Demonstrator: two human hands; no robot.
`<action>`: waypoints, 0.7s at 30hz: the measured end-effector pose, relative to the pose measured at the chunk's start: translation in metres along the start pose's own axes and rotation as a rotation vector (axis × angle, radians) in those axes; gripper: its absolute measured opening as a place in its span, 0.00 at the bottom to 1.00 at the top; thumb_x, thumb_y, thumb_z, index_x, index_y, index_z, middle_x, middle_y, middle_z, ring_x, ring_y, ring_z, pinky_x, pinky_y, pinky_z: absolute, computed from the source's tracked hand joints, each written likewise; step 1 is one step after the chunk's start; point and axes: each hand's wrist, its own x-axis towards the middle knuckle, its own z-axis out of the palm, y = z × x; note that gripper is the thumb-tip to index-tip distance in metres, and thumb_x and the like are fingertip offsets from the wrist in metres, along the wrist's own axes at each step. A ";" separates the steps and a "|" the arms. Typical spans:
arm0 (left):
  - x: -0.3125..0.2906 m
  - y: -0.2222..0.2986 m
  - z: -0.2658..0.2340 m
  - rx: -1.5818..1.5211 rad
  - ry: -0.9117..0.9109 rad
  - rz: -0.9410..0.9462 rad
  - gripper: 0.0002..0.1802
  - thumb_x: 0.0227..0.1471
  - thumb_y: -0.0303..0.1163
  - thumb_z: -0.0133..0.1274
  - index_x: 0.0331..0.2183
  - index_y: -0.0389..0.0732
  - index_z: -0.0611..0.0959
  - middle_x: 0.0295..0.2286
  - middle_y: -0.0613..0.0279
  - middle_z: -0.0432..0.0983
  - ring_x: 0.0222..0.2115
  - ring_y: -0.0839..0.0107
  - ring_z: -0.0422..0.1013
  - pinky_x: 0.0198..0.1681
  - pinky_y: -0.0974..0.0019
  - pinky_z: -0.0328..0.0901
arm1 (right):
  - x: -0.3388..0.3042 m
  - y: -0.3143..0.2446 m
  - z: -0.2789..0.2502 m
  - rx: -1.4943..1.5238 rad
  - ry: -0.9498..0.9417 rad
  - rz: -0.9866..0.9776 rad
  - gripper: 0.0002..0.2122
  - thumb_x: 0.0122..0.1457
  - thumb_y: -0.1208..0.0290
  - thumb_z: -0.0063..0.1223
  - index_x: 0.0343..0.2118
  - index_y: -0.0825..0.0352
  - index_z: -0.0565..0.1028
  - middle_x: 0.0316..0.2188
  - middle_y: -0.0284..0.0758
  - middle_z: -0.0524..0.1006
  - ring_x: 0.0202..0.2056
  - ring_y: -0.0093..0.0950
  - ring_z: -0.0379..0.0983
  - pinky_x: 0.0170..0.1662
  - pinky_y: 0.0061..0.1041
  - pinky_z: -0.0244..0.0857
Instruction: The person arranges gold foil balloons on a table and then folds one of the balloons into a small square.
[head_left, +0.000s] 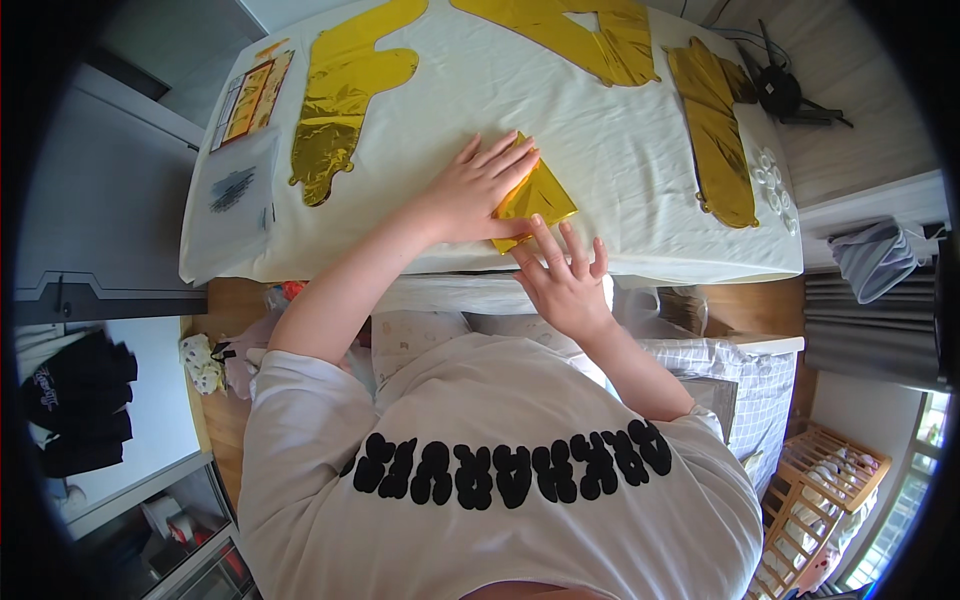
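A folded piece of shiny gold foil [545,195], likely a flat balloon, lies near the front middle of the table. My left hand [475,195] rests flat over its left part, fingers stretched out, hiding that side. At the foil's near edge, my right hand [568,275] has its fingers spread, with the fingertips touching or just over the edge. Three larger flat gold foil balloons are laid out around it: one at the left [345,100], another at the far side [575,40], a third at the right [715,130].
A white cloth covers the table [430,110]. On its left lie a clear plastic bag [240,205] and a printed orange packet [252,100]. At the right are a black device with antennas [780,92] and several small white rings [774,185]. A wooden rack [825,470] stands lower right.
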 end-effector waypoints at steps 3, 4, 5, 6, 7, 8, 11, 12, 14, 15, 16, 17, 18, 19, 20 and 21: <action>-0.001 -0.001 0.002 -0.001 0.015 0.004 0.55 0.57 0.64 0.53 0.72 0.46 0.51 0.72 0.58 0.44 0.73 0.60 0.39 0.73 0.41 0.38 | -0.006 -0.005 -0.006 0.084 0.008 0.032 0.18 0.59 0.56 0.63 0.53 0.44 0.79 0.70 0.27 0.63 0.69 0.34 0.51 0.71 0.47 0.32; -0.001 -0.001 0.003 -0.016 0.029 0.008 0.55 0.56 0.64 0.54 0.72 0.46 0.52 0.72 0.58 0.45 0.73 0.60 0.39 0.73 0.41 0.38 | -0.007 -0.005 -0.008 0.086 0.010 0.030 0.18 0.59 0.56 0.63 0.53 0.44 0.79 0.70 0.27 0.63 0.69 0.34 0.51 0.71 0.47 0.32; -0.001 -0.001 0.004 -0.030 0.044 0.012 0.55 0.56 0.64 0.54 0.72 0.45 0.52 0.72 0.58 0.45 0.73 0.60 0.39 0.73 0.41 0.38 | -0.008 -0.004 -0.011 0.161 0.019 0.046 0.20 0.58 0.59 0.64 0.55 0.47 0.78 0.68 0.27 0.65 0.68 0.34 0.54 0.71 0.46 0.33; -0.001 0.001 0.003 -0.031 0.044 0.011 0.55 0.56 0.64 0.54 0.72 0.45 0.52 0.72 0.58 0.45 0.73 0.60 0.39 0.73 0.41 0.38 | -0.007 -0.002 -0.016 0.234 0.026 0.063 0.22 0.57 0.61 0.64 0.57 0.50 0.78 0.66 0.28 0.68 0.68 0.34 0.56 0.71 0.45 0.33; -0.001 0.002 0.002 -0.022 0.036 0.005 0.56 0.55 0.64 0.54 0.72 0.45 0.52 0.72 0.57 0.45 0.73 0.59 0.39 0.73 0.41 0.38 | -0.004 0.002 -0.020 0.234 0.026 0.062 0.22 0.57 0.61 0.64 0.57 0.50 0.78 0.66 0.28 0.68 0.68 0.34 0.56 0.71 0.45 0.33; -0.001 0.003 0.001 -0.014 0.028 -0.001 0.57 0.54 0.65 0.55 0.72 0.45 0.52 0.72 0.57 0.45 0.73 0.59 0.39 0.73 0.41 0.38 | 0.001 0.009 -0.022 0.297 0.036 0.122 0.21 0.58 0.64 0.64 0.56 0.53 0.78 0.64 0.29 0.70 0.66 0.34 0.60 0.70 0.45 0.36; -0.001 0.003 0.001 0.028 0.042 0.012 0.60 0.54 0.76 0.47 0.71 0.41 0.54 0.72 0.54 0.45 0.73 0.57 0.39 0.73 0.42 0.37 | 0.020 0.032 -0.028 0.413 -0.017 0.186 0.19 0.60 0.68 0.61 0.55 0.59 0.79 0.61 0.32 0.74 0.64 0.33 0.67 0.69 0.44 0.43; -0.001 0.003 0.000 0.029 0.043 0.012 0.60 0.54 0.76 0.47 0.71 0.41 0.54 0.72 0.54 0.45 0.73 0.57 0.39 0.73 0.42 0.37 | 0.025 0.039 -0.029 0.470 -0.079 0.186 0.18 0.61 0.69 0.60 0.54 0.61 0.79 0.59 0.33 0.76 0.62 0.32 0.70 0.68 0.45 0.46; -0.001 0.002 -0.001 0.018 0.028 0.015 0.63 0.51 0.77 0.48 0.71 0.39 0.53 0.72 0.52 0.44 0.73 0.57 0.39 0.73 0.42 0.37 | 0.028 0.042 -0.033 0.452 -0.103 0.163 0.17 0.63 0.71 0.57 0.55 0.62 0.79 0.57 0.34 0.78 0.62 0.30 0.71 0.66 0.44 0.53; -0.001 0.003 -0.002 0.017 0.030 0.016 0.63 0.51 0.77 0.48 0.71 0.39 0.53 0.72 0.52 0.44 0.73 0.57 0.39 0.73 0.42 0.37 | 0.027 0.042 -0.034 0.450 -0.113 0.166 0.16 0.63 0.71 0.57 0.54 0.63 0.79 0.56 0.34 0.78 0.61 0.30 0.72 0.66 0.44 0.55; -0.001 0.004 -0.004 0.002 0.021 0.014 0.65 0.49 0.76 0.52 0.71 0.40 0.52 0.72 0.53 0.44 0.73 0.57 0.39 0.73 0.41 0.38 | 0.026 0.042 -0.034 0.448 -0.123 0.168 0.16 0.63 0.71 0.57 0.54 0.63 0.79 0.56 0.34 0.79 0.61 0.31 0.72 0.65 0.44 0.57; -0.001 0.004 -0.005 -0.012 0.011 0.012 0.67 0.47 0.75 0.56 0.71 0.41 0.51 0.72 0.53 0.44 0.73 0.57 0.39 0.73 0.41 0.38 | 0.026 0.044 -0.034 0.447 -0.123 0.167 0.16 0.63 0.71 0.57 0.54 0.63 0.79 0.56 0.34 0.79 0.61 0.31 0.72 0.65 0.44 0.57; -0.001 0.003 -0.006 -0.013 0.013 0.011 0.67 0.47 0.75 0.56 0.71 0.41 0.51 0.72 0.53 0.44 0.73 0.57 0.39 0.73 0.41 0.38 | 0.025 0.045 -0.033 0.468 -0.121 0.172 0.15 0.63 0.71 0.57 0.53 0.64 0.79 0.56 0.35 0.79 0.61 0.32 0.72 0.64 0.44 0.59; -0.002 0.002 -0.007 -0.017 0.010 0.028 0.70 0.44 0.76 0.57 0.71 0.40 0.51 0.72 0.53 0.43 0.73 0.57 0.38 0.73 0.41 0.38 | 0.026 0.046 -0.033 0.489 -0.120 0.177 0.15 0.63 0.71 0.57 0.53 0.64 0.80 0.55 0.36 0.79 0.61 0.33 0.73 0.62 0.44 0.61; -0.002 0.001 -0.007 -0.020 0.008 0.046 0.73 0.41 0.78 0.58 0.71 0.40 0.50 0.72 0.52 0.43 0.73 0.56 0.38 0.73 0.41 0.38 | 0.027 0.048 -0.033 0.488 -0.120 0.176 0.15 0.63 0.71 0.57 0.53 0.64 0.80 0.55 0.36 0.79 0.61 0.33 0.73 0.62 0.44 0.61; -0.002 0.002 -0.009 -0.020 0.008 0.047 0.73 0.41 0.78 0.58 0.71 0.40 0.50 0.72 0.52 0.43 0.73 0.56 0.38 0.73 0.41 0.38 | 0.029 0.049 -0.033 0.508 -0.101 0.180 0.13 0.63 0.71 0.57 0.50 0.65 0.81 0.53 0.36 0.80 0.57 0.34 0.75 0.60 0.43 0.64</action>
